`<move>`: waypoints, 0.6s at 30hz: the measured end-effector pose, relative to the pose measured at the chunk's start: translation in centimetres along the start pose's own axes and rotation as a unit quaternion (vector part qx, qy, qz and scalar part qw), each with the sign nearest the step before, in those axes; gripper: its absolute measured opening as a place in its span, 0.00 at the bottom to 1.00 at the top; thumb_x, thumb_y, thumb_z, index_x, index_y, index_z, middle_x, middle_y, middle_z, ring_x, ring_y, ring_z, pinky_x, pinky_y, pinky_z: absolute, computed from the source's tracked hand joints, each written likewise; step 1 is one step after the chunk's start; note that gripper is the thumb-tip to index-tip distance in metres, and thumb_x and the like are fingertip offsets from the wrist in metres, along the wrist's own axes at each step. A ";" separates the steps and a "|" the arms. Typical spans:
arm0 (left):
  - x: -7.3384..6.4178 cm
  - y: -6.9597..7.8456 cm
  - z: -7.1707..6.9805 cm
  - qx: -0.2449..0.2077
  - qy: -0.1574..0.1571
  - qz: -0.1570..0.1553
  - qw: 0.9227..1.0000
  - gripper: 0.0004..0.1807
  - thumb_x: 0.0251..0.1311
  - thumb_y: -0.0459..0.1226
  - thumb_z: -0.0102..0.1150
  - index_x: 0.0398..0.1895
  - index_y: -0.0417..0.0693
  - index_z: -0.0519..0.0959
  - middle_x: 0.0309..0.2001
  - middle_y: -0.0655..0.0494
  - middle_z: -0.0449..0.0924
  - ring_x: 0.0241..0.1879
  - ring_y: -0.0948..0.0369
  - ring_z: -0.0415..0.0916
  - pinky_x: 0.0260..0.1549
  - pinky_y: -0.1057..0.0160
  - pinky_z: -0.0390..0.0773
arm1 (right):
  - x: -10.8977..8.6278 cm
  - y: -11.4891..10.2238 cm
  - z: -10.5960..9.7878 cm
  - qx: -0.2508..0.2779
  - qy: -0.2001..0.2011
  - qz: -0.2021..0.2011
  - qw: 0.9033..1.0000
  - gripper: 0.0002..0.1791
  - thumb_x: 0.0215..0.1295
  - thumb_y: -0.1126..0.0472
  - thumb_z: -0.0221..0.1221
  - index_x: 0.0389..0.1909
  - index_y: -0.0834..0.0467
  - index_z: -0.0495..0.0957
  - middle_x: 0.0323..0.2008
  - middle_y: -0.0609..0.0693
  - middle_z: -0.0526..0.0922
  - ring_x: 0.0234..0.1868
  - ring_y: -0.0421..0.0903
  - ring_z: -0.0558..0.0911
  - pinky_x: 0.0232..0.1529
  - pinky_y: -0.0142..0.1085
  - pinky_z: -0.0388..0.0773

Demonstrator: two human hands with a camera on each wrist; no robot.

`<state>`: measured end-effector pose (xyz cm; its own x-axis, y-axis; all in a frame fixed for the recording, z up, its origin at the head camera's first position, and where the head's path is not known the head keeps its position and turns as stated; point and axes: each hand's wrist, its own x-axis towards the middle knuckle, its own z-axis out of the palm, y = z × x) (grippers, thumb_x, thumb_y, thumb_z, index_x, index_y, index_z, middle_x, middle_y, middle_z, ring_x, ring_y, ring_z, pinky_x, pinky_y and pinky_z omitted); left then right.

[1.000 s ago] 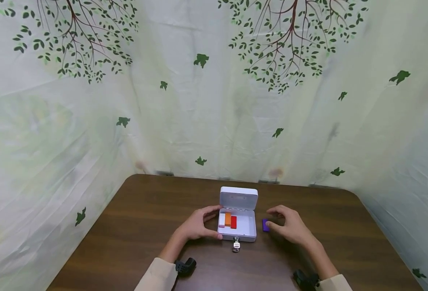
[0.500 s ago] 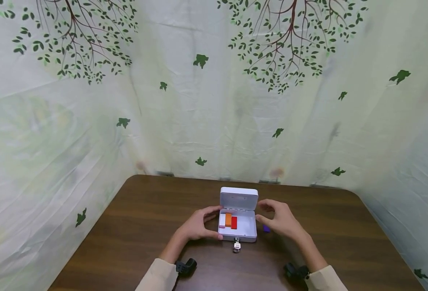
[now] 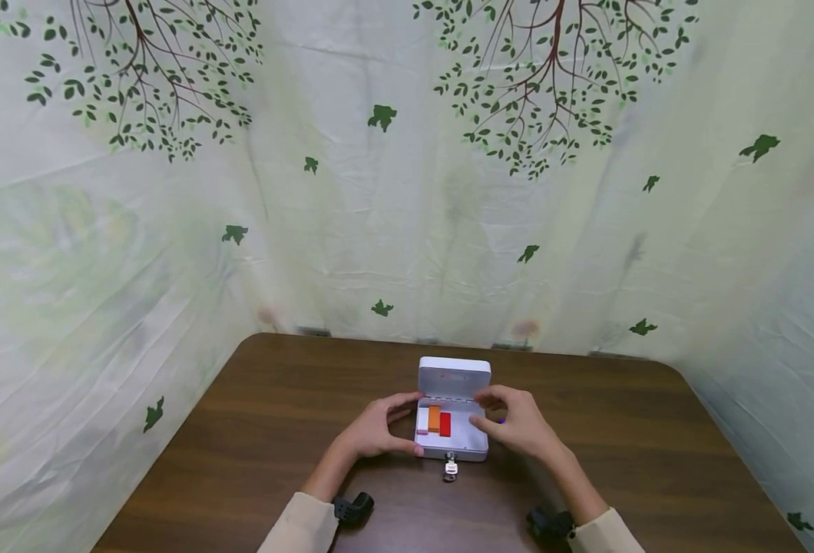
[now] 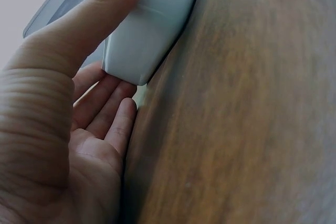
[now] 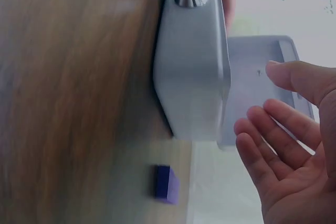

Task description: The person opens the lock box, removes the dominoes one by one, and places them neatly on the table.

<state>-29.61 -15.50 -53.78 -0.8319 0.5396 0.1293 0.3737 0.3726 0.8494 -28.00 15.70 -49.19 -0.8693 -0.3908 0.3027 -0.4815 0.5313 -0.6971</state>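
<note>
As hands (image 3: 378,427) (image 3: 521,422) flank an open box (image 3: 468,444), blocks (image 3: 434,418) inside, purple block (image 5: 167,184) outside

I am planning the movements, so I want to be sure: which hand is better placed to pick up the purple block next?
Probably the right hand: it looks empty and is near the purple block, on the table right of the box. The left hand holds the box's left side.

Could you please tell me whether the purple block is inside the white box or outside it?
Outside: the right wrist view shows the purple block on the table, apart from the white box.
</note>
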 end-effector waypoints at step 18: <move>0.0 -0.1 0.0 -0.005 -0.002 -0.002 1.000 0.51 0.49 0.50 0.81 0.76 0.52 0.66 0.75 0.55 0.68 0.73 0.53 0.69 0.71 0.51 0.70 | 0.7 -0.6 2.0 0.008 -0.035 -0.009 0.999 0.23 0.63 0.56 0.72 0.55 0.62 0.83 0.50 0.56 0.87 0.47 0.52 0.86 0.52 0.49 0.86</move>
<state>-29.65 -15.56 -53.90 -0.8316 0.5414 0.1243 0.3668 0.3672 0.8547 -28.07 13.63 -49.86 -0.8500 -0.4520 0.2705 -0.4954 0.5115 -0.7021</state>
